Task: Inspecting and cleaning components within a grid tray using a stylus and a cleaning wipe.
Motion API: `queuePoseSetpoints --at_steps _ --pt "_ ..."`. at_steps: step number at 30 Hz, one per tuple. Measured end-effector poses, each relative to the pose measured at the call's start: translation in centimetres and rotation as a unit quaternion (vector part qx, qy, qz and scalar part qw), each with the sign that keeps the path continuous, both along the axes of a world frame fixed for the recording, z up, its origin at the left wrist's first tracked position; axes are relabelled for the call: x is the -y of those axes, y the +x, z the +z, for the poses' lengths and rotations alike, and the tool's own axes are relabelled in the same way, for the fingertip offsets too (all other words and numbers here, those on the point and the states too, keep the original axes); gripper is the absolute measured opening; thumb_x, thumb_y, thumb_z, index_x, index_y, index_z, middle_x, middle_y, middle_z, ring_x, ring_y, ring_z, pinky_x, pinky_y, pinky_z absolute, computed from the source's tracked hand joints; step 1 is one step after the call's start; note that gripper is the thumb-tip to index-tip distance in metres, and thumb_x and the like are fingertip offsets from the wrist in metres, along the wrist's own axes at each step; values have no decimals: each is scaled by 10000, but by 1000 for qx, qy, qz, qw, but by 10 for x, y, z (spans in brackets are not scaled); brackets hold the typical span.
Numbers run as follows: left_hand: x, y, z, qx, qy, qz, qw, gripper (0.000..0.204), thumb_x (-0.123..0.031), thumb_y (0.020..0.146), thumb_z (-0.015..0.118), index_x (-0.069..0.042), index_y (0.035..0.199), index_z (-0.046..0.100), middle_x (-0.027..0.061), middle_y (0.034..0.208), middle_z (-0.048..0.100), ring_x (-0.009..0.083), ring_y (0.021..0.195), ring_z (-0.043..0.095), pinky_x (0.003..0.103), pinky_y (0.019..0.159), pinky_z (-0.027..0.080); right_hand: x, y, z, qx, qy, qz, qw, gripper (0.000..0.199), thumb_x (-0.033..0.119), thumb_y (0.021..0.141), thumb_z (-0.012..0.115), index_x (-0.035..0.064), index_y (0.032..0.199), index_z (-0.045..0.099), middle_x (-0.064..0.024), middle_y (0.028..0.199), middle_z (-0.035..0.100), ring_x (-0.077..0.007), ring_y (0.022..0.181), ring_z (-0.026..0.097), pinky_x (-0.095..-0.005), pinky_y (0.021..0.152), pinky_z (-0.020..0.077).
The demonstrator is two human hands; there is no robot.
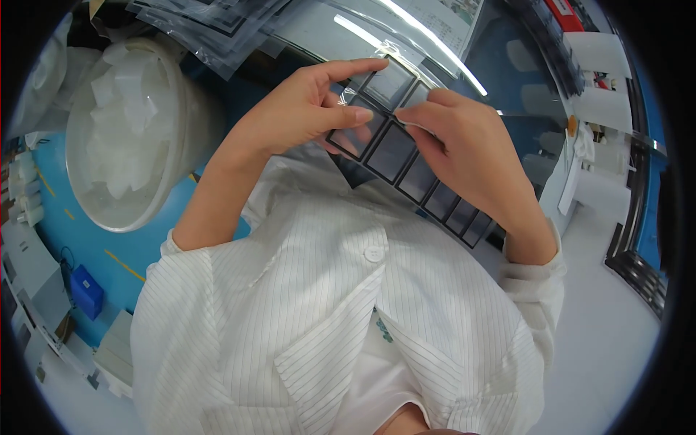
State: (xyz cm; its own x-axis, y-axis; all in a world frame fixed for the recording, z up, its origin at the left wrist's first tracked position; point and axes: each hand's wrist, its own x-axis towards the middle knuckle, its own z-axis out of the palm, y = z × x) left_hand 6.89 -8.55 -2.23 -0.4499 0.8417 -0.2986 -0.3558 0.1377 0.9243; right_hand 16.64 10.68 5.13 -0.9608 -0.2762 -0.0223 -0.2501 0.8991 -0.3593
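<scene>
A clear film sheet with black-framed rectangular windows (pixel 392 151) slants in front of my chest. My left hand (pixel 293 112) grips it by its left end, thumb on top and the other fingers behind, partly seen through the film. Over the sheet's middle, my right hand (pixel 467 141) is closed in a pinch, its fingertips at a black dividing line between windows. A thin pale edge (pixel 422 128) shows under those fingers; what it belongs to is hidden. The sheet's right end runs down below my right wrist.
To my left stands a white round bin (pixel 78 163) with crumpled clear film scraps. More black-framed film sheets (pixel 217 29) lie stacked at the table's far left. A glossy clear cover lies over papers (pixel 435 25) on the table. A blue box (pixel 87 291) is at lower left.
</scene>
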Motion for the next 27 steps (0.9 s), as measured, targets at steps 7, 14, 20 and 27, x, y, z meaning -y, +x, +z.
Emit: queuePoseSetpoints --at_steps 7,14,20,27 --pt "0 1 -3 -3 -3 -3 1000 634 -154 844 673 -148 1422 412 60 723 689 81 586 640 182 528 489 -20 44 5 11 -8 -68 998 171 -14 758 680 43 919 693 -80 702 546 -231 558 542 -309 510 414" --pt "0 1 -2 -13 -11 3 1000 650 -149 837 679 -136 1426 403 65 745 692 69 572 623 169 511 464 -46 86 15 46 30 -114 992 136 -22 737 691 26 864 691 -82 669 522 -233 534 522 -310 492 398" --pt "-5 6 4 -1 -27 28 999 674 -151 826 690 -145 1431 394 75 756 692 78 558 630 171 488 483 -68 120 23 65 58 -140 986 142 -36 721 679 23 851 685 -86 670 522 -258 556 536 -322 502 401" --pt "-10 5 8 -10 -23 14 1000 678 -158 827 691 -123 1432 386 87 761 690 87 561 638 178 474 493 -105 174 49 104 159 -240 952 107 -58 744 636 4 831 641 -103 709 538 -280 606 545 -325 550 426"
